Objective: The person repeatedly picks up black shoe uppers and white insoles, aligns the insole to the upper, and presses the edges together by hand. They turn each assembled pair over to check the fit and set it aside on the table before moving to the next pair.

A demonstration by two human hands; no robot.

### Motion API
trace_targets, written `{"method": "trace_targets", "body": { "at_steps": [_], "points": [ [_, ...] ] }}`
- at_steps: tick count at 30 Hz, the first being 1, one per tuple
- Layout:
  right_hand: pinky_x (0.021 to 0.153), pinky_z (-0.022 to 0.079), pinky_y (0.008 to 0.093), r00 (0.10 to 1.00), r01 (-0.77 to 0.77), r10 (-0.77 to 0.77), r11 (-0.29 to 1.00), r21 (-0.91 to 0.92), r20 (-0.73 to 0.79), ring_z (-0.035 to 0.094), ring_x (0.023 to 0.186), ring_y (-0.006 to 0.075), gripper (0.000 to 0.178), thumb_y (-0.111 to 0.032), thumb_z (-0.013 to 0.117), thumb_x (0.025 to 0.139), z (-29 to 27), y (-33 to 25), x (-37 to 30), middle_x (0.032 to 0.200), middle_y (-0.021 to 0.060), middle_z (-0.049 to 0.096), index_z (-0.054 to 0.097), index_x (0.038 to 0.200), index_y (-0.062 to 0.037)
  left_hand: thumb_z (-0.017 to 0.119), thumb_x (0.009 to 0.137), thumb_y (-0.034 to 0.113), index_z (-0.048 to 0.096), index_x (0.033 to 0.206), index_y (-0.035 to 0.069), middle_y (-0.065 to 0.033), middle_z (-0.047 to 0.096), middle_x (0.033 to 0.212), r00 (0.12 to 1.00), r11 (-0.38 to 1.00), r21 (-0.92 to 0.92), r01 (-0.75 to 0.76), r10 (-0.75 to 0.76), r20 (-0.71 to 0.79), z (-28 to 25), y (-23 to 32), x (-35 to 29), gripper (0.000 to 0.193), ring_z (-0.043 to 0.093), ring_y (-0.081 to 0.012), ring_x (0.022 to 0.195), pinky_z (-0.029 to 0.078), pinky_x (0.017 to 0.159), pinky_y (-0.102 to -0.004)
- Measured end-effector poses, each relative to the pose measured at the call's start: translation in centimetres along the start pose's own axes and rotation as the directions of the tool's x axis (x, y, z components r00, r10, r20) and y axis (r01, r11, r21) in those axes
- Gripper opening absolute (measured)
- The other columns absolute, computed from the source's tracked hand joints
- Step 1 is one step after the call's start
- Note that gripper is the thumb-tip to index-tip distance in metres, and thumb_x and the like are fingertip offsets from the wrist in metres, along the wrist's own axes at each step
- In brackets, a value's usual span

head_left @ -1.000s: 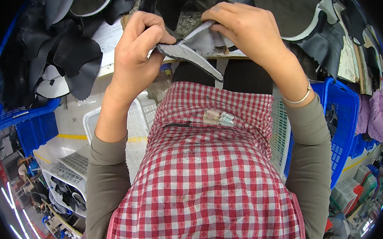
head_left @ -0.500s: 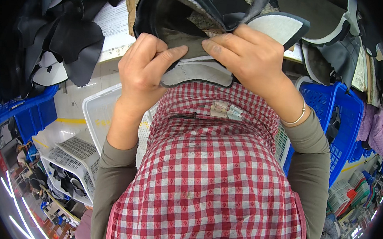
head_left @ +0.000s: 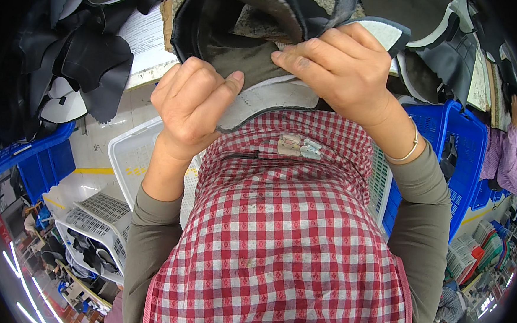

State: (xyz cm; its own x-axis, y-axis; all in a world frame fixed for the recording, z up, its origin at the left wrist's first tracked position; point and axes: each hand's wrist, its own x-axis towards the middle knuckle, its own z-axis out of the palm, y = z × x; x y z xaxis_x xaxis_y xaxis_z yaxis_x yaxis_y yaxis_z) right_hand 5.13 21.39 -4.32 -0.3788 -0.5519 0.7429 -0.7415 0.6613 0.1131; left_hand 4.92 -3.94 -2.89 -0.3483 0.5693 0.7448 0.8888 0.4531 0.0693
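A black leather boot upper (head_left: 235, 59) with a dark fuzzy lining lies at the top middle, its near edge held in both my hands. Closed around the left end of that edge, my left hand (head_left: 188, 104) has its thumb on the lining. My right hand (head_left: 341, 72) pinches the edge further right, thumb and forefinger pressed on the lining near a seam. Between the hands a pale grey stiff strip (head_left: 268, 106) shows along the near edge, just above my checked apron. The fingers beneath the upper are hidden.
Black leather pieces (head_left: 93, 56) are heaped at the left beside a printed sheet (head_left: 144, 42). More dark uppers (head_left: 453, 67) lie at the right. Below the bench stand a white crate (head_left: 129, 147) and a blue crate (head_left: 469, 156). Another person's sleeve (head_left: 510, 159) shows at far right.
My left hand has shifted slightly left and down, and the gap between my thumbs has widened. More of the lining shows. A person's arm now shows at the far right.
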Motion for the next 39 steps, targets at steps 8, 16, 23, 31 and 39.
{"method": "trace_targets", "body": {
  "at_steps": [8, 16, 23, 31, 39],
  "points": [
    [0.088, 0.048, 0.0363, 0.863, -0.251, 0.118, 0.944, 0.214, 0.492, 0.066, 0.093, 0.0224, 0.052, -0.009, 0.075, 0.074, -3.4, -2.0, 0.6, 0.105, 0.0052, 0.076, 0.071, 0.126, -0.0081, 0.072, 0.048, 0.010, 0.071, 0.084, 0.001, -0.0046, 0.048, 0.072, 0.994, 0.996, 0.009, 0.087, -0.087, 0.072, -0.3, -0.4, -1.6, 0.037, 0.053, -0.0241, 0.065, 0.036, 0.053, -0.0340],
    [0.064, 0.051, 0.0339, 0.977, -0.208, 0.211, 0.975, -0.072, 0.031, 0.064, 0.064, 0.0203, 0.025, -0.015, 0.081, 0.075, -1.9, 0.0, 3.2, 0.078, 0.0026, 0.073, 0.081, 0.101, -0.0151, 0.089, 0.064, 0.004, 0.069, 0.090, 0.005, -0.0107, 0.066, 0.087, 0.996, 0.964, 0.253, 0.087, -0.093, 0.014, -3.9, -2.1, 8.5, 0.033, 0.064, -0.0281, 0.084, 0.052, 0.076, -0.0372],
    [0.066, 0.048, 0.0250, 0.421, -0.536, 0.872, 0.017, 0.844, 0.250, 0.065, 0.074, 0.0089, 0.021, -0.023, 0.080, 0.094, -0.6, 3.6, 4.8, 0.089, 0.0034, 0.077, 0.078, 0.098, -0.0025, 0.080, 0.088, 0.021, 0.064, 0.117, 0.002, -0.0164, 0.068, 0.108, 0.922, 0.938, -0.312, 0.152, -0.021, 0.387, -1.0, 5.4, 8.1, 0.039, 0.067, -0.0318, 0.095, 0.055, 0.083, -0.0413],
    [0.070, 0.051, 0.0270, 0.290, -0.259, 0.820, -0.430, 0.865, 0.494, 0.065, 0.077, 0.0111, 0.011, -0.016, 0.076, 0.094, 2.3, 2.1, -4.8, 0.091, 0.0026, 0.076, 0.078, 0.100, -0.0070, 0.074, 0.080, 0.004, 0.071, 0.124, 0.007, -0.0076, 0.070, 0.121, 0.985, 0.985, -0.025, -0.170, 0.171, 0.032, 4.4, -2.6, 6.6, 0.044, 0.068, -0.0266, 0.108, 0.054, 0.092, -0.0400],
    [0.067, 0.049, 0.0219, 0.240, -0.195, 0.861, -0.410, 0.891, 0.449, 0.064, 0.073, 0.0071, 0.016, -0.020, 0.076, 0.097, 0.8, 1.3, -1.7, 0.085, -0.0007, 0.073, 0.078, 0.103, -0.0048, 0.071, 0.081, 0.014, 0.077, 0.116, 0.012, -0.0048, 0.071, 0.119, 0.937, 0.936, -0.122, -0.330, 0.341, 0.080, 4.5, -0.3, 9.1, 0.036, 0.068, -0.0247, 0.104, 0.056, 0.088, -0.0356]
  ]
}}
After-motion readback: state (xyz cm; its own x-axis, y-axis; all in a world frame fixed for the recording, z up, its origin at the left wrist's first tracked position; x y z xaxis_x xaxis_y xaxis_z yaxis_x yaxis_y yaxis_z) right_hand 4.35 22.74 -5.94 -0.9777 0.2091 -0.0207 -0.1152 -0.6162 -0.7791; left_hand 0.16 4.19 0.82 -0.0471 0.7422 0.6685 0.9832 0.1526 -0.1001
